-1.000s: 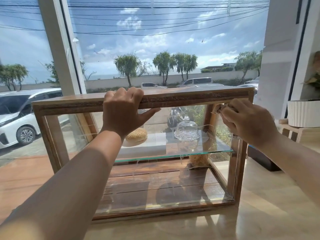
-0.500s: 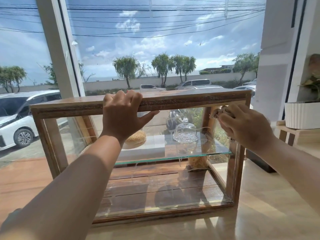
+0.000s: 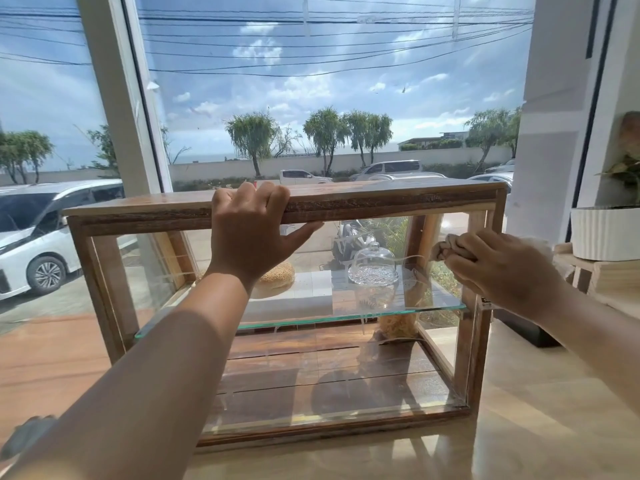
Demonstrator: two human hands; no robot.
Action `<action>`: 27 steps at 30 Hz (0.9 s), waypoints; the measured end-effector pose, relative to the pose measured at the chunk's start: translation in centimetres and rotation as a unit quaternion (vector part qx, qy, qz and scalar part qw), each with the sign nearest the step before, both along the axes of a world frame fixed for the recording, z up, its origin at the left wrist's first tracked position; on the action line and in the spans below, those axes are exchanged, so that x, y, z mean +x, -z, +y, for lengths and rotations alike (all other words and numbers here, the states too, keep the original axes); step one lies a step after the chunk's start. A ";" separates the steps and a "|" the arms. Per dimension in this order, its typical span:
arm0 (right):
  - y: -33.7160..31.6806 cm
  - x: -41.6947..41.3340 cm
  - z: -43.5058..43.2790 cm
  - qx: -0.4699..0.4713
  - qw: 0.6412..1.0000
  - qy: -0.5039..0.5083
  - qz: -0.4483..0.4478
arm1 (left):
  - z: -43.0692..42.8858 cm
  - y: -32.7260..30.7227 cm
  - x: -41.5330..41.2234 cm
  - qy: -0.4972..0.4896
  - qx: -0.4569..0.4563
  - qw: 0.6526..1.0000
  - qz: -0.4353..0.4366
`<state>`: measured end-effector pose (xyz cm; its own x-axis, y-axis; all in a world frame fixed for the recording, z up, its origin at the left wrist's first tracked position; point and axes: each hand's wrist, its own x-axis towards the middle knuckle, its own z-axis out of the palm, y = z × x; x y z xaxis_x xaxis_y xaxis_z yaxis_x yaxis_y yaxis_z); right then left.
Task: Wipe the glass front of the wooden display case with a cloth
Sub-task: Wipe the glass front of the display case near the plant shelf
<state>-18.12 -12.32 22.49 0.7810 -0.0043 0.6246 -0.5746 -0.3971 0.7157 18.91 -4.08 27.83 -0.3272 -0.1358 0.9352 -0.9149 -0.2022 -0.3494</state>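
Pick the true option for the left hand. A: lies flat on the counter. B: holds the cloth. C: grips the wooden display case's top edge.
C: the left hand curls over the top of the wooden glass-fronted display case; the right hand holds the beige cloth.

The case is dark, rough-grained wood; its front pane is clear, glossy glass with streaks. The cloth looks soft and crumpled, the table pale, smooth wood.

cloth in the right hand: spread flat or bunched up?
Bunched. The cloth is a crumpled wad gripped in the right hand, at the right side of the glass front.
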 end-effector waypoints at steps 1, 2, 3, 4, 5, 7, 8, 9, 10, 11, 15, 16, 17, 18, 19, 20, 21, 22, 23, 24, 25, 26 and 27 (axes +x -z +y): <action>-0.4 -0.3 -0.1 -0.005 1.000 0.001 0.014 | 0.0 0.0 0.0 0.001 0.002 1.000 -0.001; -1.0 -0.5 -0.3 -0.014 1.000 0.002 0.018 | 0.0 0.0 0.0 0.001 0.004 1.000 -0.001; -1.8 -0.6 -0.5 -0.028 1.000 0.005 0.008 | 0.0 0.0 0.0 0.001 0.005 1.000 0.000; -2.5 -0.8 -0.6 -0.040 0.999 0.013 -0.015 | 0.1 0.0 0.0 0.001 0.007 1.000 0.001; -3.0 -0.8 -0.7 -0.047 0.998 0.020 -0.039 | 0.1 0.0 0.0 0.001 0.008 1.000 0.003; -2.6 -0.8 -0.6 -0.047 0.997 0.023 -0.063 | 0.0 0.0 0.0 0.002 0.007 1.000 0.004; -1.8 -0.8 -0.5 -0.044 0.997 0.020 -0.061 | 0.0 0.0 0.0 0.001 0.006 1.000 0.003; -0.8 -0.8 -0.5 -0.037 0.998 0.018 -0.053 | 0.0 0.0 0.0 0.000 0.007 1.000 0.002; 0.1 -0.9 -0.5 -0.028 0.999 0.018 -0.040 | 0.1 0.0 0.0 -0.001 0.008 1.000 0.002; 0.6 -1.1 -0.7 -0.020 0.999 0.020 -0.025 | 0.1 0.0 0.0 -0.002 0.010 1.000 0.003; -1.9 -1.3 -1.7 -0.052 0.998 0.033 -0.012 | 0.1 0.0 0.0 -0.004 0.017 1.000 0.006; -2.7 -1.4 -1.8 -0.066 0.997 0.030 -0.019 | 0.1 0.0 -0.1 -0.005 0.017 1.000 0.006; -3.1 -1.4 -1.7 -0.075 0.997 0.026 -0.026 | 0.1 0.1 -0.1 -0.006 0.017 1.000 0.007; -2.9 -1.4 -1.6 -0.078 0.996 0.021 -0.033 | 0.1 0.1 -0.1 -0.007 0.019 1.000 0.008; -2.1 -1.4 -1.4 -0.071 0.996 0.019 -0.041 | 0.2 0.1 -0.1 -0.007 0.021 1.000 0.010; -1.0 -1.4 -1.2 -0.058 0.997 0.020 -0.048 | 0.2 0.1 -0.1 -0.007 0.023 1.000 0.012; 0.1 -1.3 -1.0 -0.047 0.997 0.019 -0.051 | 0.2 0.1 -0.1 -0.006 0.025 1.000 0.014; 0.8 -1.3 -0.8 -0.038 0.998 0.017 -0.050 | 0.2 0.1 -0.1 -0.006 0.025 1.000 0.015; 0.9 -1.3 -0.9 -0.032 0.998 0.016 -0.046 | 0.2 0.1 -0.1 -0.004 0.026 1.000 0.015; 0.5 -1.4 -1.0 -0.028 0.999 0.018 -0.041 | 0.2 0.1 -0.1 -0.002 0.026 1.000 0.015; -0.2 -1.4 -1.2 -0.027 0.999 0.022 -0.037 | 0.2 0.1 -0.1 -0.001 0.026 1.000 0.014; -0.9 -1.5 -1.4 -0.026 0.999 0.024 -0.040 | 0.3 0.0 -0.1 0.001 0.026 1.000 0.014; -1.5 -1.5 -1.5 -0.027 0.998 0.025 -0.055 | 0.3 0.0 -0.1 0.003 0.027 1.000 0.014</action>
